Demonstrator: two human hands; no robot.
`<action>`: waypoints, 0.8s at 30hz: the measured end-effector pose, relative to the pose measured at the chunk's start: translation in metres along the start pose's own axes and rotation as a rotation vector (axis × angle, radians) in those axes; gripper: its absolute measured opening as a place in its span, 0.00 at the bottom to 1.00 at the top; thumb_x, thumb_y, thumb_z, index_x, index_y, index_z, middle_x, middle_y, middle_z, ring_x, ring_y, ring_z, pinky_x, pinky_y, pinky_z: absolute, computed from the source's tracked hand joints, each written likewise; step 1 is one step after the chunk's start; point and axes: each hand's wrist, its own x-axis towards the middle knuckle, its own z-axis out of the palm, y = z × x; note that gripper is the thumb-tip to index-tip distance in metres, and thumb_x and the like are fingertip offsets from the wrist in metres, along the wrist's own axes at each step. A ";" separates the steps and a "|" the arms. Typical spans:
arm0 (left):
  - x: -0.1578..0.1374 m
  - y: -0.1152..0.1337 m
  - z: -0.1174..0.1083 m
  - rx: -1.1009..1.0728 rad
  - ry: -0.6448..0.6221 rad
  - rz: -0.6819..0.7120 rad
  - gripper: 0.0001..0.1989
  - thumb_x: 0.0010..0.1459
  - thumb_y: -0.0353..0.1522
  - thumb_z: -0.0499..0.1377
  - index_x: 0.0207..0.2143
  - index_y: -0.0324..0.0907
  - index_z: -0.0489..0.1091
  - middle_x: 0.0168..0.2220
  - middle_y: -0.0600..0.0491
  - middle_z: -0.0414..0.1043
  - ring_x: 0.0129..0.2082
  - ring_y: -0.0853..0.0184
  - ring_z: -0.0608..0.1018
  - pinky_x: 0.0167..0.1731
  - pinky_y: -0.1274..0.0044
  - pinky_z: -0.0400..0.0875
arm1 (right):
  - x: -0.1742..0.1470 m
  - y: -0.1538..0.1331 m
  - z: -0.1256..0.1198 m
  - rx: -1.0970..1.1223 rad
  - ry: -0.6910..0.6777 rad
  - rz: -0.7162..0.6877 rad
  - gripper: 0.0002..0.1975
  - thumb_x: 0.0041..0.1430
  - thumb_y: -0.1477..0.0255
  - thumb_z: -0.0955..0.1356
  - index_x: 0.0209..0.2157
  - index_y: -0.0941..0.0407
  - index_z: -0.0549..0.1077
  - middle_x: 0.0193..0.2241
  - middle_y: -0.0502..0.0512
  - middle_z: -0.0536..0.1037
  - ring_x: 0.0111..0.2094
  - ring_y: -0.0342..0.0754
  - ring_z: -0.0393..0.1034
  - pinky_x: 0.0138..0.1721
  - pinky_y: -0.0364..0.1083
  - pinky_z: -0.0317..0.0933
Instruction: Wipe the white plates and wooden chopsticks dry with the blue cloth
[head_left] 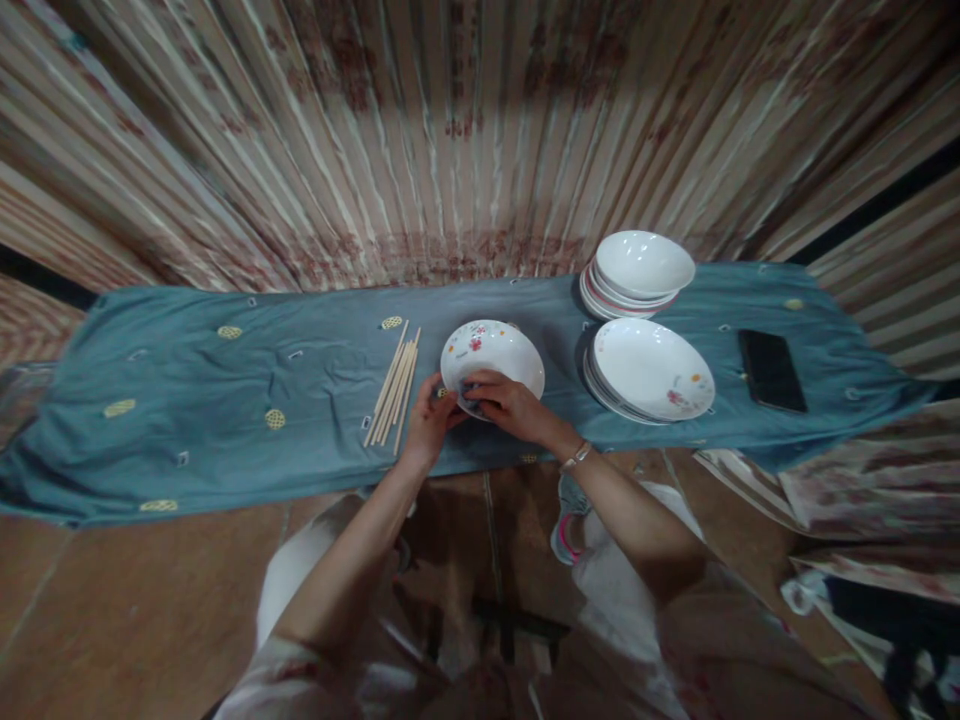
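A white plate [506, 350] with small red and orange flowers lies in front of me, near the middle of the cloth-covered table. My left hand [429, 425] is closed on its near left rim, thumb toward the inside. Over the plate's near part, my right hand [514, 405] has its fingers bent around a small grey-blue wad [471, 394], pressed to the inner surface. The wad looks like a cloth, but the fingers cover most of it. Just left of my left hand lie several light wooden chopsticks [395, 385], roughly side by side.
To the right stands a stack of flowered plates [649, 370], with a stack of white bowls [645, 265] behind it. A black phone [772, 370] lies farther right. The blue-green tablecloth [202, 400] has wrinkles, and a pleated curtain [465, 150] hangs along the back edge.
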 end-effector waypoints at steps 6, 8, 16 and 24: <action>0.001 -0.001 0.000 0.043 -0.009 0.013 0.31 0.44 0.39 0.70 0.48 0.44 0.62 0.25 0.60 0.74 0.26 0.70 0.78 0.35 0.73 0.77 | -0.016 -0.005 -0.019 0.027 -0.084 0.049 0.16 0.54 0.85 0.64 0.39 0.56 0.79 0.48 0.59 0.79 0.52 0.50 0.73 0.54 0.53 0.67; 0.001 -0.001 0.000 0.052 -0.008 0.018 0.30 0.44 0.39 0.70 0.48 0.44 0.63 0.25 0.61 0.73 0.25 0.70 0.77 0.35 0.73 0.77 | -0.021 -0.005 -0.025 0.008 -0.114 0.075 0.16 0.54 0.85 0.64 0.38 0.57 0.79 0.47 0.59 0.79 0.51 0.50 0.74 0.54 0.53 0.67; 0.002 0.000 0.001 0.062 -0.020 0.037 0.32 0.43 0.39 0.71 0.49 0.43 0.63 0.26 0.60 0.74 0.27 0.70 0.78 0.33 0.74 0.77 | -0.039 0.001 -0.034 -0.286 -0.011 0.155 0.15 0.54 0.86 0.63 0.35 0.57 0.77 0.43 0.59 0.79 0.48 0.51 0.72 0.54 0.53 0.66; 0.001 -0.004 0.001 0.054 -0.053 0.045 0.34 0.42 0.41 0.72 0.50 0.45 0.61 0.30 0.56 0.78 0.31 0.66 0.80 0.36 0.71 0.78 | -0.020 0.012 -0.037 -0.693 0.027 0.319 0.12 0.62 0.81 0.61 0.37 0.63 0.77 0.39 0.65 0.77 0.44 0.56 0.66 0.52 0.53 0.62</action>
